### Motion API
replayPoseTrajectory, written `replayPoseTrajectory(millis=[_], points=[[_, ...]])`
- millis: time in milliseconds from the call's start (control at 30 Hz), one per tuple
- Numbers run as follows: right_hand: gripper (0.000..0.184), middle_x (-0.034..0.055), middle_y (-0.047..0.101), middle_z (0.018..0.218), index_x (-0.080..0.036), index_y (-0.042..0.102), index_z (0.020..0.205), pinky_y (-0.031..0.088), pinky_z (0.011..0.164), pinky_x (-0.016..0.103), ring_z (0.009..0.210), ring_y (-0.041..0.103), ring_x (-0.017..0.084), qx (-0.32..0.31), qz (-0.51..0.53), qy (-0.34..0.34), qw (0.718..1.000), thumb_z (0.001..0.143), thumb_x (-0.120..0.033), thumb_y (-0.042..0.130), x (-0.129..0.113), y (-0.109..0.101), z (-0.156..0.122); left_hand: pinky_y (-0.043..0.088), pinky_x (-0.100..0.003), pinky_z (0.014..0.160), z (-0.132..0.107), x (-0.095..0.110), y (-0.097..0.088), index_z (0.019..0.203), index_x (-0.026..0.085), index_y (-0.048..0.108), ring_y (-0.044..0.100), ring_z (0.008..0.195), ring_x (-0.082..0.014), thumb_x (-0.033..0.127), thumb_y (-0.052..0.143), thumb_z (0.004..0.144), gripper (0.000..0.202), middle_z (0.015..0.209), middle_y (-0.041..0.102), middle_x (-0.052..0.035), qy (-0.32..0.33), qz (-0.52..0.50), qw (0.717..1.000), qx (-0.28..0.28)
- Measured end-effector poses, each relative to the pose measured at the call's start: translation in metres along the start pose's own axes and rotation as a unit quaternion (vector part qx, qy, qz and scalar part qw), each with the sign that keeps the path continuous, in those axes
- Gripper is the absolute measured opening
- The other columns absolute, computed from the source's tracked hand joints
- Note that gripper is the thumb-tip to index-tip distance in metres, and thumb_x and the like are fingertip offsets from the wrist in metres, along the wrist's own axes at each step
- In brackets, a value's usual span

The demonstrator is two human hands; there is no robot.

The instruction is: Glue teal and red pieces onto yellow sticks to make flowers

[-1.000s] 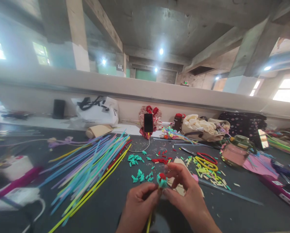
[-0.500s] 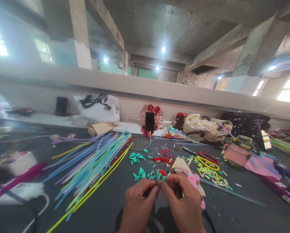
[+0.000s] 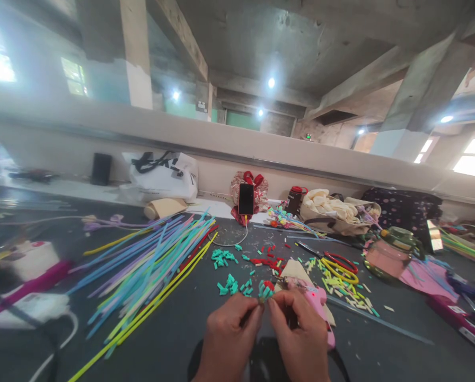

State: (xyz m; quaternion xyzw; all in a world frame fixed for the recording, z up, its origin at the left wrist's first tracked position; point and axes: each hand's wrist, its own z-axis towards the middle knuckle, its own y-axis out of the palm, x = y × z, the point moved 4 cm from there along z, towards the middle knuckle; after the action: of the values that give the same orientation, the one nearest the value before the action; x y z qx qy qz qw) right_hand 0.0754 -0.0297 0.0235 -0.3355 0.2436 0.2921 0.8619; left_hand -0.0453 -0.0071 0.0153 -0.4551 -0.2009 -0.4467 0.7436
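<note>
The small teal-and-red piece (image 3: 265, 289) sits low in the middle of the view, just above the dark table (image 3: 174, 334), pinched from both sides. The left hand (image 3: 229, 335) closes thumb and forefinger on its left edge, and the right hand (image 3: 301, 339) does the same on its right, so both grips are shut on it with the fingertips almost meeting. Whether a stem hangs beneath it I cannot tell, as the hands cover that part.

The piece already shows a red middle with teal bits packed around it, so I judge it partly built. Whether the ring runs all the way round is hidden.

Just behind the right hand lies a pink glue gun (image 3: 319, 298) with a small red light, resting against a tan card (image 3: 295, 269). Loose teal bits (image 3: 231, 286) lie scattered just beyond the left hand, and red bits (image 3: 266, 261) sit a little farther back, so plenty of cut material is unused. To the left, a broad fan of long coloured sticks (image 3: 154, 260) spreads across the table. Yellow and red loops (image 3: 341, 265) lie to the right, and a phone (image 3: 246, 199) stands propped at the back.
</note>
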Motion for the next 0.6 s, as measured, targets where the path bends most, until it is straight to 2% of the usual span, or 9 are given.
replayPoseTrajectory(millis=[167, 433, 600], points=[[0.017, -0.0033, 0.05, 0.05, -0.019, 0.053, 0.058, 0.033, 0.046, 0.021, 0.046, 0.043, 0.01, 0.015, 0.02, 0.017, 1.0, 0.072, -0.027, 0.053, 0.0073, 0.0032, -0.0038, 0.04, -0.018, 0.052, -0.0016, -0.0012, 0.0012, 0.062, 0.019, 0.062, 0.057, 0.053, -0.01, 0.021, 0.045, 0.075, 0.021, 0.057, 0.06, 0.0013, 0.03, -0.011, 0.999, 0.018], [0.017, -0.0042, 0.049, 0.05, -0.019, 0.053, 0.057, 0.033, 0.045, 0.02, 0.045, 0.044, 0.009, 0.042, 0.029, 0.036, 0.998, 0.072, -0.026, 0.051, 0.0053, 0.0042, -0.0024, 0.04, -0.017, 0.052, -0.0018, -0.0009, 0.0008, 0.062, 0.019, 0.063, 0.057, 0.053, -0.0096, 0.019, 0.048, 0.074, 0.02, 0.056, 0.06, 0.0017, 0.023, 0.004, 1.0, 0.007], [0.015, -0.0043, 0.048, 0.049, -0.019, 0.052, 0.057, 0.033, 0.045, 0.02, 0.044, 0.043, 0.008, 0.047, 0.01, -0.011, 0.999, 0.071, -0.023, 0.053, 0.0046, 0.0043, -0.002, 0.039, -0.017, 0.052, -0.0002, -0.0012, 0.0014, 0.062, 0.02, 0.063, 0.057, 0.053, -0.009, 0.02, 0.049, 0.074, 0.019, 0.057, 0.061, 0.0023, 0.003, -0.015, 1.0, -0.001]])
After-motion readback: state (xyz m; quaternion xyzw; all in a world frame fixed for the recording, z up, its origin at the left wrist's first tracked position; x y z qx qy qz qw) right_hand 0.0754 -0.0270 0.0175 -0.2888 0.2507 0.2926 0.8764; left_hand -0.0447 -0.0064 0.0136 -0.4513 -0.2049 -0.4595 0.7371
